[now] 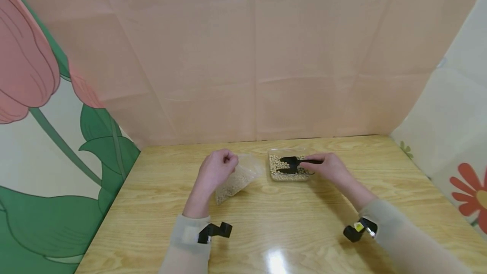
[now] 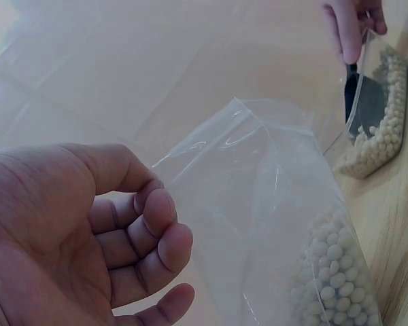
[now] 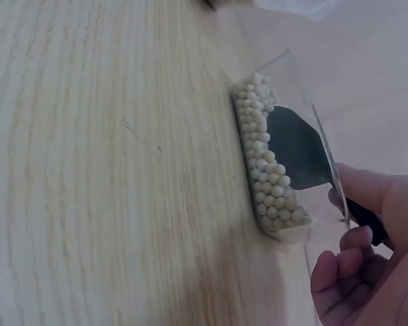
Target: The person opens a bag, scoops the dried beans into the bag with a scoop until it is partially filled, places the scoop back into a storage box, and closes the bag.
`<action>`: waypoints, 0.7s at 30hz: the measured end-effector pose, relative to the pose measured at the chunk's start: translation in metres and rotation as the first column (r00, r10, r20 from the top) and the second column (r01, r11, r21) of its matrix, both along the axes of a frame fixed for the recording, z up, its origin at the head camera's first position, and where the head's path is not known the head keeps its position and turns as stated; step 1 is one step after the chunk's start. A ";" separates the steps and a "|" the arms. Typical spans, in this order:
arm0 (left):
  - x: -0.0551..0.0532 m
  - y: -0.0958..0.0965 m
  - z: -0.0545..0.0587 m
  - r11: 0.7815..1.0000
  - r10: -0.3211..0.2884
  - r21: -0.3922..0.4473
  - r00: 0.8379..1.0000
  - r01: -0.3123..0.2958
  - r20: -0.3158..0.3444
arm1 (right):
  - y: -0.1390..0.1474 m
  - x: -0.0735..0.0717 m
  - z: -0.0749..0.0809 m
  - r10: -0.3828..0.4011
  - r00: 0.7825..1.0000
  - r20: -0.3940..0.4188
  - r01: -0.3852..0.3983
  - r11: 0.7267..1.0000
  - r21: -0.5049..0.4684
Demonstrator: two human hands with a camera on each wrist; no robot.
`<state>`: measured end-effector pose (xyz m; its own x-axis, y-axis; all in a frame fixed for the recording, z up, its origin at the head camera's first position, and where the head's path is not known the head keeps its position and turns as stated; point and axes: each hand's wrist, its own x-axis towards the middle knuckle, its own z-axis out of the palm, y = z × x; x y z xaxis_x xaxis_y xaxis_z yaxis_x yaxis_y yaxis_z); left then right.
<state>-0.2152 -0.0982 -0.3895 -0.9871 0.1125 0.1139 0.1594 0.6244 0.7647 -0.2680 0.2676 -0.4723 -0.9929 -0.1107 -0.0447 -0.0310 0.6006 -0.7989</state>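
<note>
My left hand (image 1: 217,167) pinches the top edge of a clear plastic bag (image 1: 240,177) between thumb and fingertips. In the left wrist view the bag stands tilted, its mouth up, with round pale beads (image 2: 340,275) gathered in its lower part. My right hand (image 1: 330,166) grips the handle of a small black scoop (image 1: 292,162). The scoop's blade is inside a clear rectangular box (image 1: 271,176), against the pale beads (image 3: 268,180) there. In the right wrist view the fingers hold the handle just outside the box's rim.
A wood-grain table (image 1: 262,227) lies under the bag and box. Behind it hangs a pink cloth wall (image 1: 255,62). Flower-patterned panels (image 1: 53,160) stand at the left and right sides. Each forearm carries a small black wrist camera (image 1: 214,231).
</note>
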 end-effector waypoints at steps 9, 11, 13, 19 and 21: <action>0.001 0.002 0.000 1.000 0.002 0.000 1.000 -0.002 -0.001 | -0.005 -0.001 -0.011 -0.022 0.999 0.037 0.024 0.997 -0.070; 0.001 0.002 0.000 1.000 0.004 -0.001 1.000 -0.004 0.002 | -0.008 -0.001 -0.012 -0.031 0.999 0.026 0.032 0.997 -0.072; 0.001 0.002 0.000 1.000 0.007 -0.003 1.000 -0.007 0.005 | -0.010 0.000 -0.013 -0.034 0.999 0.014 0.035 0.997 -0.073; 0.001 0.002 0.001 1.000 0.008 0.000 1.000 -0.008 0.004 | -0.014 0.002 -0.015 -0.050 0.999 0.010 0.051 0.994 -0.092; 0.001 0.002 0.000 1.000 0.009 -0.001 1.000 -0.009 0.005 | -0.015 0.003 -0.015 -0.055 0.998 0.007 0.055 0.993 -0.104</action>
